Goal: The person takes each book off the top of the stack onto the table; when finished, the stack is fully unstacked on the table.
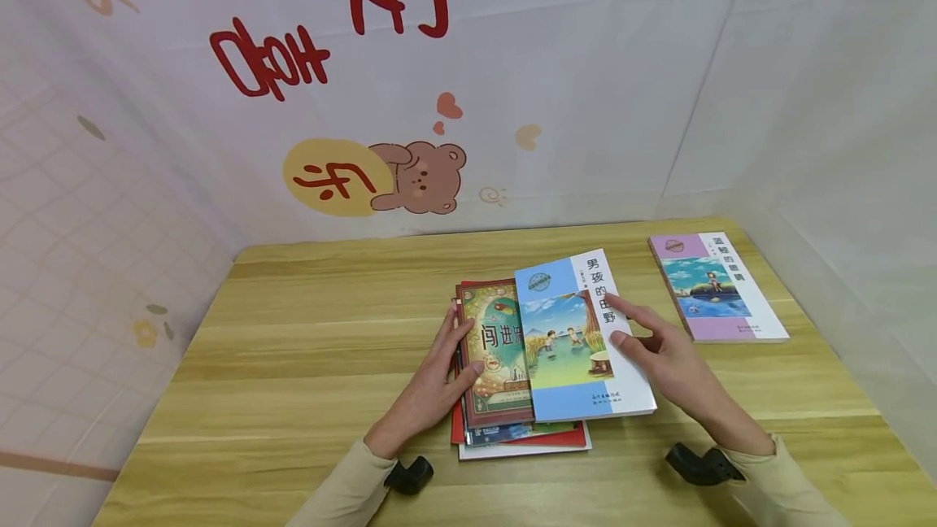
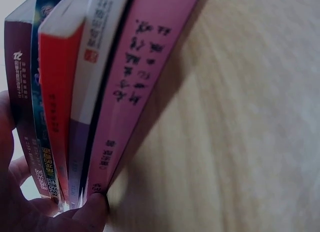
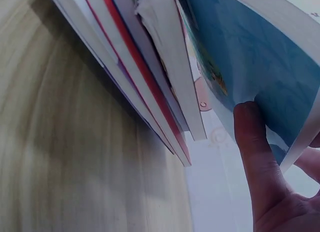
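- Head: right hand [image 1: 673,364] pinches the blue-and-white paperback [image 1: 565,340] by its right edge, above the book stack [image 1: 503,381].
- Left wrist: left hand [image 2: 30,207] grips the stack's spines.
- Right wrist: paperback tilts; probably light, bendable, slightly slippery; its long edge suits holding.

"Colours on the book [image 1: 564,340] over the right edge of the stack [image 1: 501,385]?"
"Blue, white. Right of the stack: a pink-and-white book [image 1: 708,289]. Beneath: yellow-brown wood grain on the table [image 1: 293,364]."
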A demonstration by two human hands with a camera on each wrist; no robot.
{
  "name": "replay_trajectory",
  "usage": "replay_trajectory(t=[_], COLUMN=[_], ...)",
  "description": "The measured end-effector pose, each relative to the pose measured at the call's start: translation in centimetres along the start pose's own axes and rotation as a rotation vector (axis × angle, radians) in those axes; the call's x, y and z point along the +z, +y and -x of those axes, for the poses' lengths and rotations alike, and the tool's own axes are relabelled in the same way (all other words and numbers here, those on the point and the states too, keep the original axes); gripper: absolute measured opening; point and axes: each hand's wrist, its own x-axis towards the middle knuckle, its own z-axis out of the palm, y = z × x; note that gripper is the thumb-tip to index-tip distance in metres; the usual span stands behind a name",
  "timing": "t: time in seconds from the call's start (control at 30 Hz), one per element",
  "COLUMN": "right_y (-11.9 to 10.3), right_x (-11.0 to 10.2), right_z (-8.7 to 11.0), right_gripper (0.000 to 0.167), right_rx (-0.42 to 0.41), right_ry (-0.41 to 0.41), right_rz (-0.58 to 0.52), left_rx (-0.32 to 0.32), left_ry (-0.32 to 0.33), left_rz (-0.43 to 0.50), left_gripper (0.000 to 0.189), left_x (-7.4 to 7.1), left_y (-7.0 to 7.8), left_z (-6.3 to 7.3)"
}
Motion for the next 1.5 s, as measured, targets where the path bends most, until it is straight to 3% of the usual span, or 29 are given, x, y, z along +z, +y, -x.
replay_trajectory(t=[0.23, 0.67, 0.87, 1.17, 1.5], right_y=[0.0, 0.4, 0.8, 1.7, 2.7], right_x=[-1.1, -3.0, -4.0, -4.9, -5.2], right_z=[0.2, -0.1, -0.7, -1.9, -3.8], right_gripper=[0.053, 0.052, 0.051, 0.05, 0.052], right_rx=[0.055, 0.056, 0.08, 0.095, 0.15], right_ry=[0.035, 0.147, 0.183, 0.228, 0.26], right_rz=[-0.008, -0.023, -0.008, -0.139, -0.17], left_rx=[0.004, 0.012, 0.012, 0.005, 0.005], left_ry=[0.007, 0.004, 0.005, 0.001, 0.004], left_rz=[0.003, 0.003, 0.004, -0.006, -0.014], left_gripper=[0.066, 0.066, 0.067, 0.067, 0.067], left_x=[0.0, 0.0, -0.1, 0.0, 0.0], left_y=[-0.1, -0.2, -0.2, -0.1, -0.1], left_z=[0.0, 0.1, 0.1, -0.2, 0.0])
